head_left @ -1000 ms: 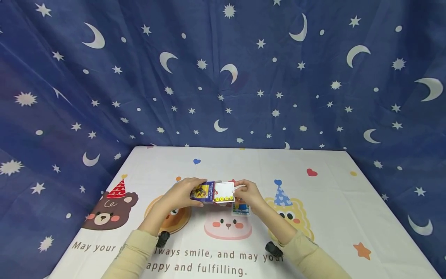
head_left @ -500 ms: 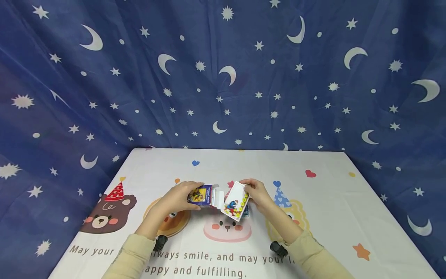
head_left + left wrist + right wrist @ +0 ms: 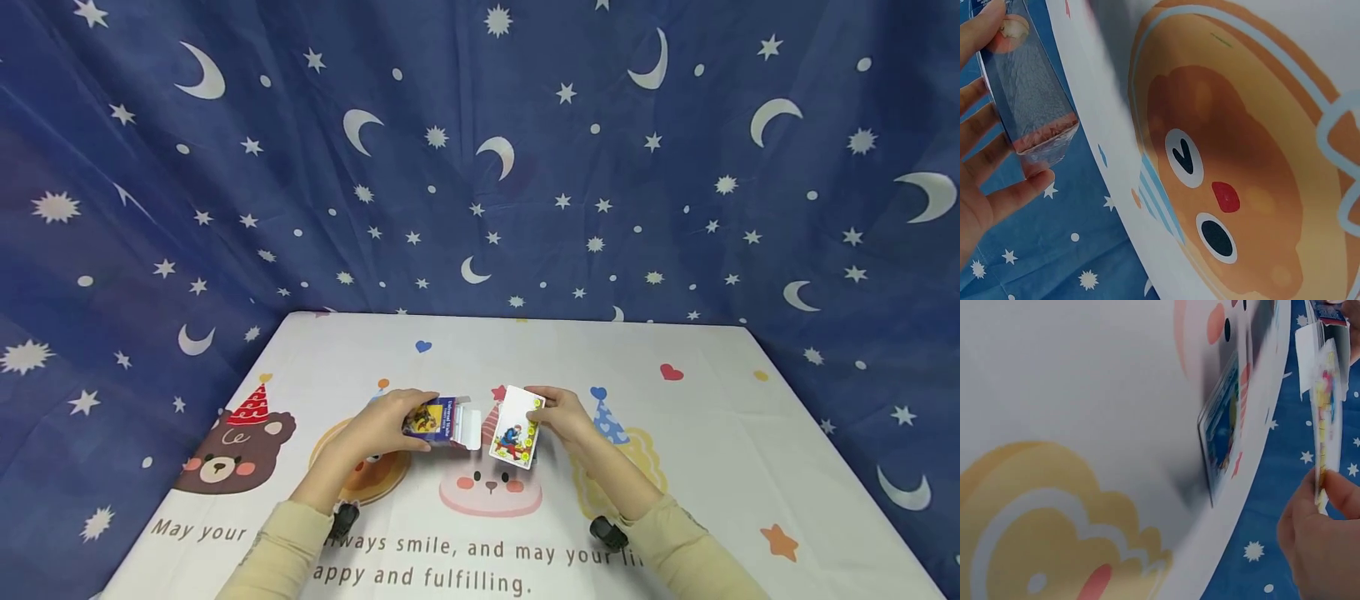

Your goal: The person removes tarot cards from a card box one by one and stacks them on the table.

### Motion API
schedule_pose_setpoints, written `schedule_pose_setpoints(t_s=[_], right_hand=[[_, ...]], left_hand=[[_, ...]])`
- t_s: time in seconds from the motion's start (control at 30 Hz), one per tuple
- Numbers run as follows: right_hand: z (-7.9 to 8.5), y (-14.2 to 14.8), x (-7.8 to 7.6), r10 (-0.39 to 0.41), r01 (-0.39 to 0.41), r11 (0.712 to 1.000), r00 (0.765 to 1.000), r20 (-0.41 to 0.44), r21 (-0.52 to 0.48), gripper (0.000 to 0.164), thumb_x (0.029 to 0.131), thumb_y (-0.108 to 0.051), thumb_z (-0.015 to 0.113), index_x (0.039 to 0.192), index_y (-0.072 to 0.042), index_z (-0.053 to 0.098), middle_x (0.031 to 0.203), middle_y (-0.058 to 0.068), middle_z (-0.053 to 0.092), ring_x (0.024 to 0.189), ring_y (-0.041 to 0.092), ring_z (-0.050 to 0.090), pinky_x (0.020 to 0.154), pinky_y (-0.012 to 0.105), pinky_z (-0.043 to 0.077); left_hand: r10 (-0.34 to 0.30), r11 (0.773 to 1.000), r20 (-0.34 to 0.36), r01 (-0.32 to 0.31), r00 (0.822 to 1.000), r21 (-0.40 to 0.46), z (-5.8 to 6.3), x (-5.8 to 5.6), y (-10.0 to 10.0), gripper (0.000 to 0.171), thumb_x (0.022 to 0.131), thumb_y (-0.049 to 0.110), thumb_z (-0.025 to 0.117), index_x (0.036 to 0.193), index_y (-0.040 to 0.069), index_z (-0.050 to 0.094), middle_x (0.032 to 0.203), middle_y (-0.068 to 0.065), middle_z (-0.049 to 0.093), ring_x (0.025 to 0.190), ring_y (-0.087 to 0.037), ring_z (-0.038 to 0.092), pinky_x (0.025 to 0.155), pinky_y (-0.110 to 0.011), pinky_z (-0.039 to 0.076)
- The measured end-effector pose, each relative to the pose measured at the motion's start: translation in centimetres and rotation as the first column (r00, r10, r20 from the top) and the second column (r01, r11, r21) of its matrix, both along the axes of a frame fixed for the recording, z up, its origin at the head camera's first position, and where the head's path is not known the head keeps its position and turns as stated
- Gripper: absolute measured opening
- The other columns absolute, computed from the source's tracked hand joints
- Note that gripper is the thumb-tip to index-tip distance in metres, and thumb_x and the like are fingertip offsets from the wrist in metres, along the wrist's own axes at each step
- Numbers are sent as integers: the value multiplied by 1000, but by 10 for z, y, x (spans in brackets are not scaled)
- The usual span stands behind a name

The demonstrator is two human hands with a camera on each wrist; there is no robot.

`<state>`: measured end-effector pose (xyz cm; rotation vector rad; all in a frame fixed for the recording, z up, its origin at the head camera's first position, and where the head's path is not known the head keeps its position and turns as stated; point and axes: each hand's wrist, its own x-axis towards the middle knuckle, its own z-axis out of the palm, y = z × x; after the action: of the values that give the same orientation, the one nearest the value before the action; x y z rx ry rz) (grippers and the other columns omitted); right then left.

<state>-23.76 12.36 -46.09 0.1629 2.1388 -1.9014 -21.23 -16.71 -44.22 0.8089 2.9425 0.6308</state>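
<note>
My left hand grips a purple-blue card box with a yellow picture on its face. Its white end flap hangs out towards the right. In the left wrist view fingers and thumb curl round the edges of the shiny box. Between thumb and fingers, my right hand pinches a white playing-size card, printed with a figure in blue and yellow discs. A blue picture card lies on the table in the right wrist view; the held card hides it in the head view.
The table wears a white cloth printed with cartoon animals and lettering. Behind it hangs a dark blue curtain with moons and stars. A black wrist camera sits at the right cuff, another at the left.
My right hand has drawn the card out of the box, swung it upright and shifted slightly right. The box stays in my left hand, its white flap now exposed.
</note>
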Motion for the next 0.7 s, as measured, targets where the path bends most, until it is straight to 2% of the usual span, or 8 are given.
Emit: schedule_pose_setpoints(t_s=[0.1,0.3,0.47,0.57,0.7], right_hand=[[-2,4,-1,-39,39,999,999,-13,-26,44,82,11,61,125,9,54,110,22,65,81,9,62,71,17,54],[-1,10,0,-115,113,992,993,-38,-48,34,85,1,63,118,9,57,80,1,67,67,5,62,63,16,54],[-2,11,1,-57,59,998,997,-44,38,31,92,-6,56,121,4,53,67,-3,65,55,6,60,51,18,50],[-4,12,2,-10,16,997,998,-68,76,29,95,-6,50,122,3,51,67,0,64,54,7,60,49,19,51],[-6,12,1,28,-22,995,998,-61,95,27,95,-1,43,120,3,50,77,4,64,59,8,59,51,19,50]], left_hand=[[3,1000,7,-3,1000,1,1,1,0,77,69,28,84,134,4,51,130,-14,58,119,-31,54,102,-47,44],[24,1000,19,-24,1000,13,-2,5,-3,77,69,28,84,135,5,50,131,-14,57,120,-31,54,103,-47,44],[35,999,20,-36,999,17,-4,6,-4,77,69,28,84,135,5,51,131,-14,57,120,-31,53,103,-48,44],[39,999,23,-40,999,20,-4,6,-4,77,69,28,84,135,6,50,131,-14,57,120,-31,53,103,-48,44],[41,999,24,-42,999,23,-4,6,-5,77,69,28,84,134,5,51,131,-13,58,120,-31,54,103,-47,44]])
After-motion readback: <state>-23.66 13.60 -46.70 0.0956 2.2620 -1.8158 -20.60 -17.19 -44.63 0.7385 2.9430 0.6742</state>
